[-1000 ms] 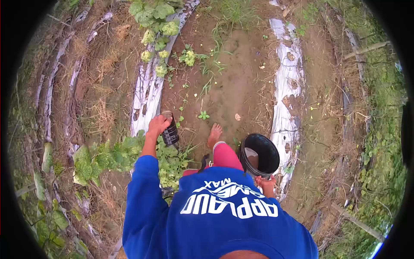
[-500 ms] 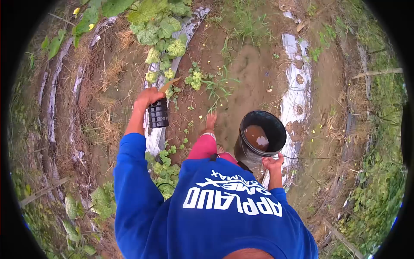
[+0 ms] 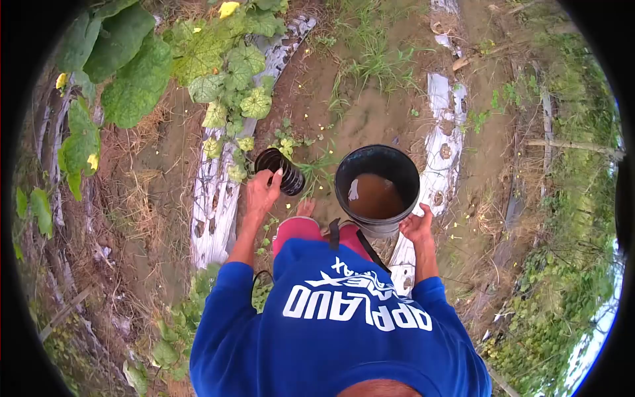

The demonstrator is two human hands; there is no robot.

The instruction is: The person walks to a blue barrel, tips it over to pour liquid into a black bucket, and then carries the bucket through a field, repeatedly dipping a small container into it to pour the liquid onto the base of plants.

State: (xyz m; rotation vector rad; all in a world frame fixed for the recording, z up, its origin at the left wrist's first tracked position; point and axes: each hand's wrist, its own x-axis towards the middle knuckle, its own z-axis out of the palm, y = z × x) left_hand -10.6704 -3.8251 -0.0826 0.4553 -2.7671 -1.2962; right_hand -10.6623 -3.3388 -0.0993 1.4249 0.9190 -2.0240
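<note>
My left hand [image 3: 263,192] is closed on a black ribbed container [image 3: 283,171], gripping it by its near side, with its open mouth facing up and left. Close to my right hand [image 3: 417,223] stands a black bucket [image 3: 411,182] with brown liquid [image 3: 380,197] at its bottom. The right hand is at the bucket's near right rim, palm up and fingers curled; whether it holds the handle is hard to make out.
Strips of whitish plastic sheet [image 3: 215,218] run along the soil on both sides of me. Broad-leaved vines [image 3: 135,83] with yellow flowers hang at the upper left. A bare foot [image 3: 305,207] shows between container and bucket. Wooden sticks [image 3: 575,145] lie at the right.
My left hand and the container have moved right, towards the bucket. Brown liquid no longer pours from the container, and its mouth now shows. The bucket appears slightly further left and higher.
</note>
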